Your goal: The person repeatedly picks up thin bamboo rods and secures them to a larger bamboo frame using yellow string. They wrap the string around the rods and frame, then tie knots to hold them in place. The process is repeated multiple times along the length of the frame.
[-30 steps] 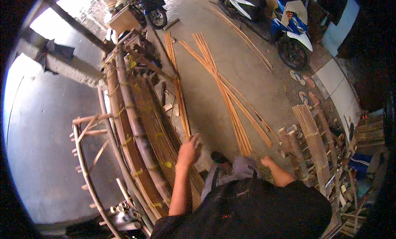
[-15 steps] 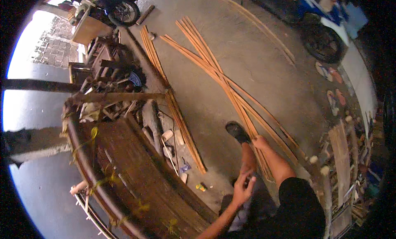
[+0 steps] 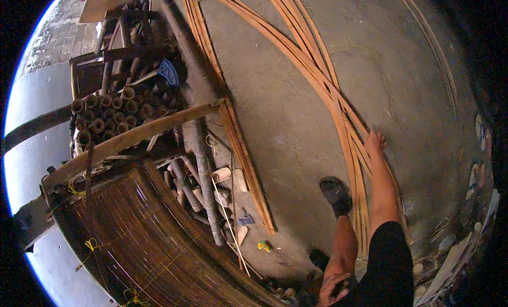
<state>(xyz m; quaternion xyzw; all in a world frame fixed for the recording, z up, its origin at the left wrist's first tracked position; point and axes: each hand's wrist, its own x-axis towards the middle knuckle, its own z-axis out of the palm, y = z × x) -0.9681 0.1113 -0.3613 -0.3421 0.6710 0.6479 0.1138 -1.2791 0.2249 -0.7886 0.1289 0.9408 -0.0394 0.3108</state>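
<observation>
Long thin bamboo strips (image 3: 317,83) lie on the floor in two crossing bundles that run away from me. My right hand (image 3: 375,141) reaches down to the right bundle, its fingers closed around a strip near the crossing. Low in the view, my left hand (image 3: 334,290) is beside my leg. Its fingers are loosely curved with a dark gap between them, and I see nothing in it. My foot in a dark shoe (image 3: 335,196) stands just left of the strips' near ends.
Another strip bundle (image 3: 244,164) lies left along a log. A slatted bamboo bench (image 3: 159,222) fills the lower left. Behind it are stacked bamboo tubes (image 3: 108,114) and a blue broom (image 3: 168,71). Wood pieces (image 3: 447,264) and slippers (image 3: 472,180) lie at the right.
The view has shifted down and closer to the floor. My right hand has moved farther along the strips, toward the crossing. My left hand now sits lower, near the bottom edge.
</observation>
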